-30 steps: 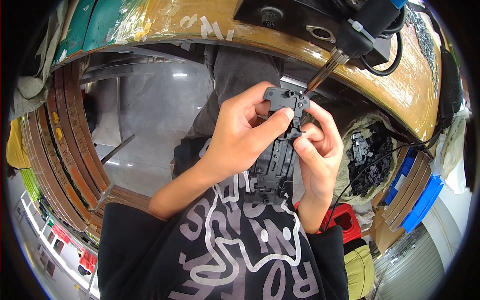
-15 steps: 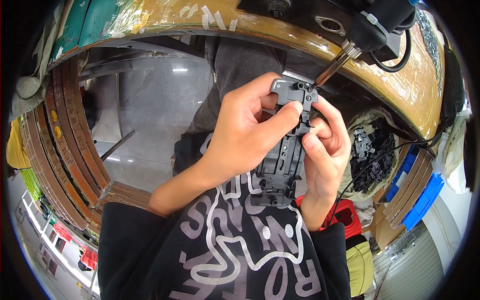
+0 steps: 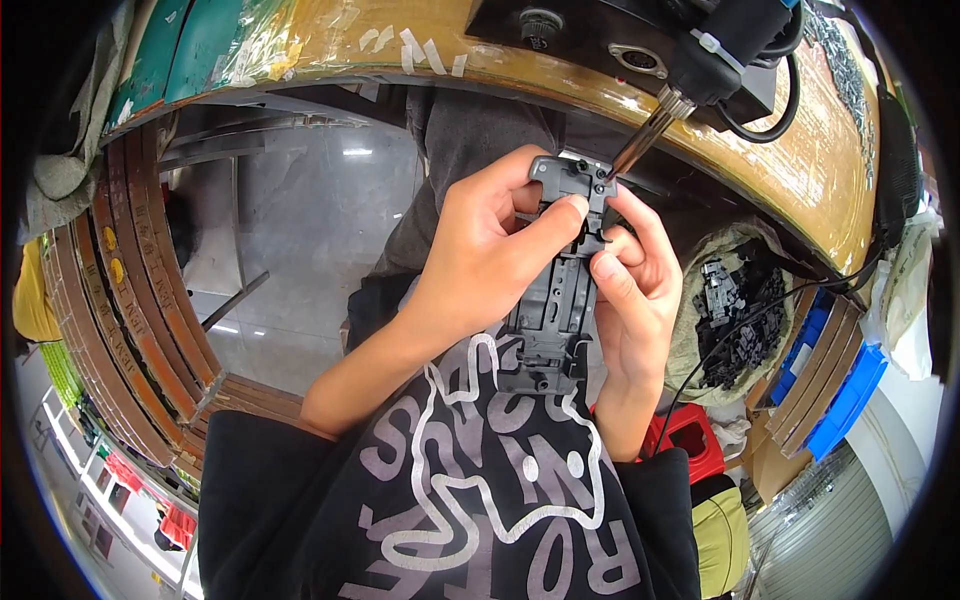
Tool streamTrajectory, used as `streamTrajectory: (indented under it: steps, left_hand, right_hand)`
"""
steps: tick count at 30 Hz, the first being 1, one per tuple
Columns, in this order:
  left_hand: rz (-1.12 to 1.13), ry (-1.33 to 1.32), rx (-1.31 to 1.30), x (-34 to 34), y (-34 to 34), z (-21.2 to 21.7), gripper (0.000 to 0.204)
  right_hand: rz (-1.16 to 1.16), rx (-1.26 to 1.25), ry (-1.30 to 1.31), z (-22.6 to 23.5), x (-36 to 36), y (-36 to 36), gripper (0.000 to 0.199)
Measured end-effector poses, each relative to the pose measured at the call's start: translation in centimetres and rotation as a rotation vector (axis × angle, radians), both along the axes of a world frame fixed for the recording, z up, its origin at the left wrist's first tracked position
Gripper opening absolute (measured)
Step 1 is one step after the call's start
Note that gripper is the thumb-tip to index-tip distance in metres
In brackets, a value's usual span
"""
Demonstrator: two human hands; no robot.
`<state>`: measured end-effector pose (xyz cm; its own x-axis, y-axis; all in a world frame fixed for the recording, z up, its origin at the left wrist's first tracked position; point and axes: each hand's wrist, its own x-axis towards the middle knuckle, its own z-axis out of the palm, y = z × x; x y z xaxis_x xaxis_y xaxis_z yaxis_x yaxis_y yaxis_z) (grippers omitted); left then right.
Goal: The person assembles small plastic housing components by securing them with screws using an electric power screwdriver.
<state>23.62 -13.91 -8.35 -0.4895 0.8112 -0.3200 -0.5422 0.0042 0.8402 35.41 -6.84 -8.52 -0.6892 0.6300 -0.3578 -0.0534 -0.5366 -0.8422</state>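
A long dark grey plastic chassis-like part point(image 3: 556, 295) lies along the middle of the view, its lower end over the front of my shirt. My left hand point(image 3: 490, 245) grips its upper left side, with the thumb pressed across the top face near the upper end. Around the right edge curl the fingers of my right hand point(image 3: 640, 285), the thumb against the side. A mounted tool resembling a soldering iron point(image 3: 642, 138), with a black handle and a coppery metal tip, slants down to the part's upper right corner. Its tip is touching or very close to a small round post there.
A yellow-brown workbench point(image 3: 350, 40) curves across the top, carrying a black box point(image 3: 590, 35) with a knob and socket. To the right sits a sack point(image 3: 775, 375) of black plastic pieces, a black cable across it. A red plastic stool point(image 3: 690, 440) stands below. Brown crates point(image 3: 140, 300) are at left.
The part and both hands appear slightly farther left, and the tool has shifted left in the view with them. Both hands keep the same hold, and the tip stays at the same corner.
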Motion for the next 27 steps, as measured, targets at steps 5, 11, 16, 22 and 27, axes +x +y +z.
streamTrajectory:
  steps: [5, 11, 16, 22, 27]
  left_hand:
    - [0.011, 0.000, 0.010, -0.1, 0.3, 0.1, 0.007]
    - [0.020, -0.029, 0.009, -0.1, 0.4, 0.2, 0.007]
    - [0.027, -0.044, 0.012, -0.1, 0.4, 0.1, 0.007]
    - [0.020, -0.010, -0.010, -0.2, 0.5, 0.2, 0.007]
    - [0.036, 0.137, -0.062, 0.2, 0.5, 1.0, 0.004]
  right_hand:
    - [0.003, 0.031, 0.033, 0.2, -0.2, 0.3, 0.047]
    - [0.004, 0.033, 0.042, 0.4, -0.3, 0.5, 0.047]
    - [0.004, 0.006, 0.042, 0.5, -0.4, 0.4, 0.046]
    - [0.003, -0.001, 0.052, 0.4, -0.5, 0.5, 0.046]
    - [0.002, 0.020, 0.024, 0.1, -0.3, 0.6, 0.045]
